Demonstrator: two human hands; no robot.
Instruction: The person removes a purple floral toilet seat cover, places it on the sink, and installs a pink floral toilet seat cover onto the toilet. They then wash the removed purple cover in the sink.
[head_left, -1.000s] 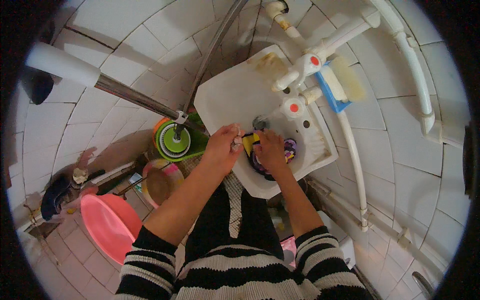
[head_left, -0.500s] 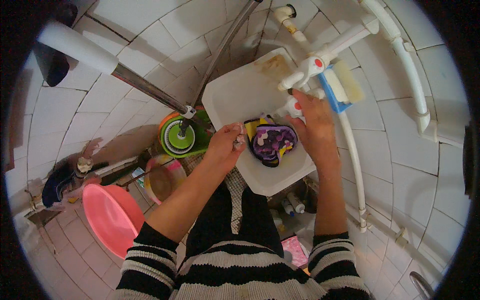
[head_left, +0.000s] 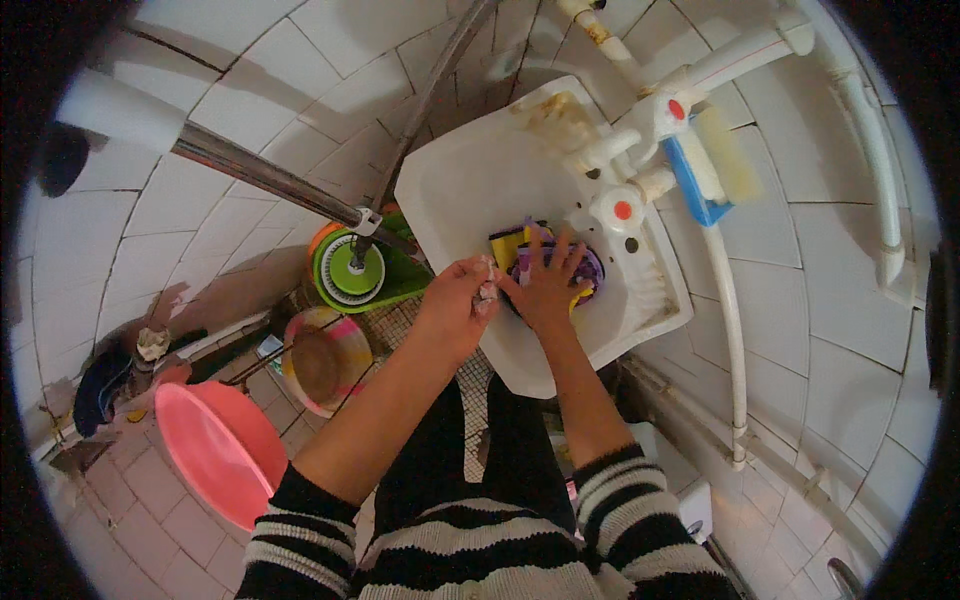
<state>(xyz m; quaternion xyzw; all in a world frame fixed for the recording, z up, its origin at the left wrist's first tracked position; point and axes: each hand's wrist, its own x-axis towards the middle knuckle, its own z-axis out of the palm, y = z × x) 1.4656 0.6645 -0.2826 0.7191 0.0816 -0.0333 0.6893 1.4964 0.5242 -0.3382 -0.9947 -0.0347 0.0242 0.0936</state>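
Note:
In the white sink (head_left: 455,185) lies a bunched cloth item (head_left: 593,268), purple and black with yellow patches; its exact kind is unclear. My right hand (head_left: 546,288) is over it with fingers spread and covers much of it. Whether the fingers press on the cloth, I cannot tell. At the sink's near left side my left hand (head_left: 455,308) is closed around something small and whitish, too unclear to name. To the right of the cloth is a white tap handle (head_left: 622,210) with a red dot.
A blue holder (head_left: 692,175) with a pale sponge is fixed by the pipes at the right. Left of the sink stands a green bucket-like container (head_left: 398,275). A pink basin (head_left: 215,455) and a patterned basin (head_left: 355,355) are lower left. A metal pole (head_left: 270,178) crosses the upper left.
My right hand has left the tap handle and moved left over the cloth, its fingers spreading. My left hand stays closed near the sink's edge. The view has shifted slightly.

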